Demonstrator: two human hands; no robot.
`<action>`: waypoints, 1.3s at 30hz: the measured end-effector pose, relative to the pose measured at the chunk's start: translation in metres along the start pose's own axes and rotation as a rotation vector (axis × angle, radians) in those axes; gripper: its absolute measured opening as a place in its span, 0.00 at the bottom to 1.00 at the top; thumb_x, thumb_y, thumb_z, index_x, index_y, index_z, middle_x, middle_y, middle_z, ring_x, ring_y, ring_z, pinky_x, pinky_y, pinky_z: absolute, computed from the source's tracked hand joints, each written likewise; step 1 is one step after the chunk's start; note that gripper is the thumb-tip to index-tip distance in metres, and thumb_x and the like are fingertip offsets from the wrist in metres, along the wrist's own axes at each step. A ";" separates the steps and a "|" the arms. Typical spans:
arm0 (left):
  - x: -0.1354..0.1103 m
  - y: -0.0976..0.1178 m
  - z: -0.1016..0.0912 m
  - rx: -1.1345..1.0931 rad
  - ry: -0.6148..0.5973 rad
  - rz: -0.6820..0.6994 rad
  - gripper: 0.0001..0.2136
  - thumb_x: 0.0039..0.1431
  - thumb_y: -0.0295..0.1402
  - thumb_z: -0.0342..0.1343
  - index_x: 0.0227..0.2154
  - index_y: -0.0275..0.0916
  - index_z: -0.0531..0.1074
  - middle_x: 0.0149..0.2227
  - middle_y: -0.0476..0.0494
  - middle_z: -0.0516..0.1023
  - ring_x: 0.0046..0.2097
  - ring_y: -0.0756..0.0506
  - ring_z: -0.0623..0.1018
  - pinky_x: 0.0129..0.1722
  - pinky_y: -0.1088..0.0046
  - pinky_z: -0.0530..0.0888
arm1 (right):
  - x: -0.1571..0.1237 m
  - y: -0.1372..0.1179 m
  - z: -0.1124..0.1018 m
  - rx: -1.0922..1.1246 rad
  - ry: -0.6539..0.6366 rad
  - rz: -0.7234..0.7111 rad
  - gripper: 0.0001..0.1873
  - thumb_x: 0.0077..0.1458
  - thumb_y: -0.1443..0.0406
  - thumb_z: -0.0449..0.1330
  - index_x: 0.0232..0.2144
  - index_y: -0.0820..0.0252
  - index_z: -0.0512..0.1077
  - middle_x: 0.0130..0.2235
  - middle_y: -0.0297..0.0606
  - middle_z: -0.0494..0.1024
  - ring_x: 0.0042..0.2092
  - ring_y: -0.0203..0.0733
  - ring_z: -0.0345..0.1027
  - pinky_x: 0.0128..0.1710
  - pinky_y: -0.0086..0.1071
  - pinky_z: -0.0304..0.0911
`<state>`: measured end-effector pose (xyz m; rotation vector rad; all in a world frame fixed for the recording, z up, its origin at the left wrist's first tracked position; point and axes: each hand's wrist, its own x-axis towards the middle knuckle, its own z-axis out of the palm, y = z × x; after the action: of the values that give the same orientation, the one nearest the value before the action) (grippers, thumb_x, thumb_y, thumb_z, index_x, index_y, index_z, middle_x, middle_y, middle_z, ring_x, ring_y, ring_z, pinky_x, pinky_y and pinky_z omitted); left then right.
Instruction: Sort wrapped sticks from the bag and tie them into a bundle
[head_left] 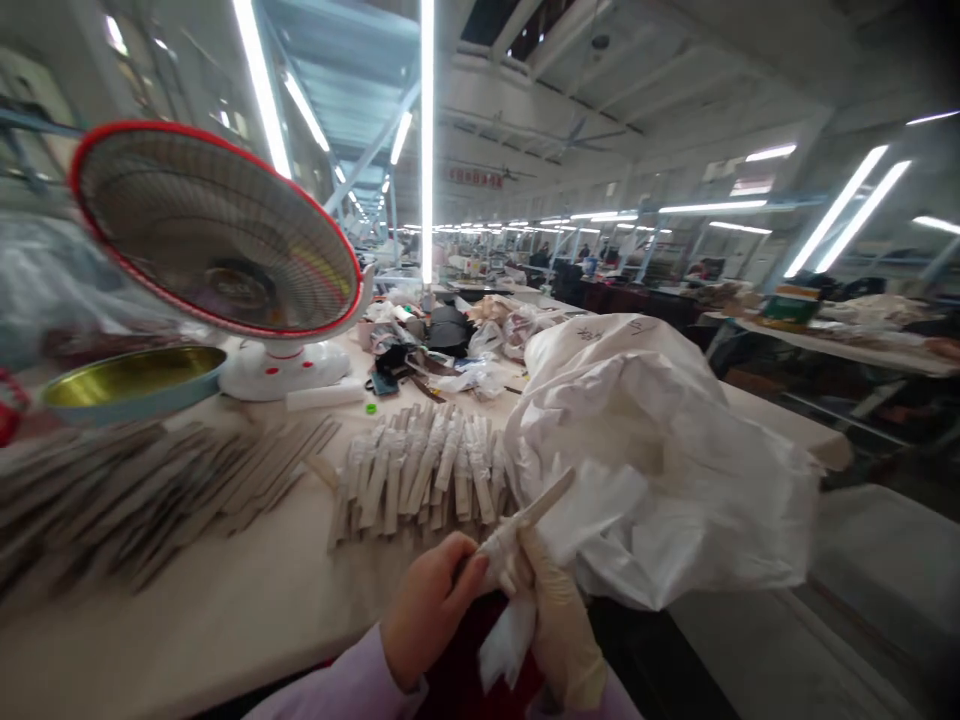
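Observation:
My left hand, bare below a lilac sleeve, is closed round the near end of a flat beige strip that points up and to the right. White wrapping surrounds the strip's near part. A cream glove covers my right hand, whose fingers are bent against the wrapping; a loose white piece hangs below them. Just beyond my hands lies a row of similar wrapped strips. Bare grey-beige strips are heaped on the left of the table.
A large white sack lies open at the right, close to my right hand. On the left stand a red-rimmed fan heater and a shallow round tin. Mixed scraps and bags cover the table's far part.

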<state>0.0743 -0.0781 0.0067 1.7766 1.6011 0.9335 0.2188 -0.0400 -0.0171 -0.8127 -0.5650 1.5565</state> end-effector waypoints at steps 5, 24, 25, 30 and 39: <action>0.021 -0.025 -0.056 0.158 0.362 -0.028 0.18 0.59 0.35 0.43 0.50 0.35 0.62 0.37 0.42 0.74 0.38 0.46 0.72 0.42 0.69 0.68 | 0.007 -0.023 -0.015 0.146 0.022 0.020 0.16 0.45 0.61 0.64 0.39 0.59 0.72 0.18 0.22 0.51 0.19 0.26 0.46 0.17 0.20 0.54; 0.037 0.007 -0.010 0.140 -0.098 0.134 0.16 0.57 0.44 0.46 0.32 0.38 0.71 0.30 0.47 0.74 0.31 0.49 0.72 0.31 0.75 0.67 | 0.025 -0.006 0.009 0.157 -0.103 0.198 0.12 0.41 0.62 0.66 0.33 0.57 0.75 0.38 0.34 0.78 0.43 0.38 0.70 0.47 0.33 0.64; 0.036 0.011 0.003 0.121 -0.098 0.123 0.15 0.56 0.44 0.48 0.31 0.37 0.71 0.29 0.48 0.73 0.30 0.49 0.71 0.29 0.75 0.66 | 0.023 -0.003 0.010 0.111 -0.117 0.165 0.12 0.42 0.62 0.65 0.33 0.57 0.75 0.37 0.34 0.78 0.42 0.38 0.70 0.47 0.33 0.64; 0.043 0.002 0.035 0.131 -0.021 0.150 0.04 0.49 0.27 0.50 0.29 0.37 0.68 0.30 0.47 0.72 0.33 0.49 0.70 0.34 0.74 0.66 | 0.018 0.003 0.001 -0.076 -0.085 -0.073 0.10 0.43 0.61 0.64 0.30 0.59 0.75 0.33 0.32 0.77 0.37 0.36 0.69 0.43 0.30 0.63; 0.034 -0.004 0.019 -0.285 -0.094 -0.079 0.11 0.57 0.38 0.46 0.29 0.36 0.67 0.19 0.52 0.67 0.23 0.52 0.67 0.24 0.78 0.64 | 0.027 -0.003 -0.017 -0.011 0.060 0.035 0.22 0.42 0.49 0.62 0.29 0.62 0.72 0.23 0.31 0.72 0.26 0.33 0.64 0.27 0.28 0.61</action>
<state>0.0887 -0.0431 -0.0042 1.5274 1.3923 0.9726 0.2335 -0.0147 -0.0306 -0.8782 -0.5184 1.5565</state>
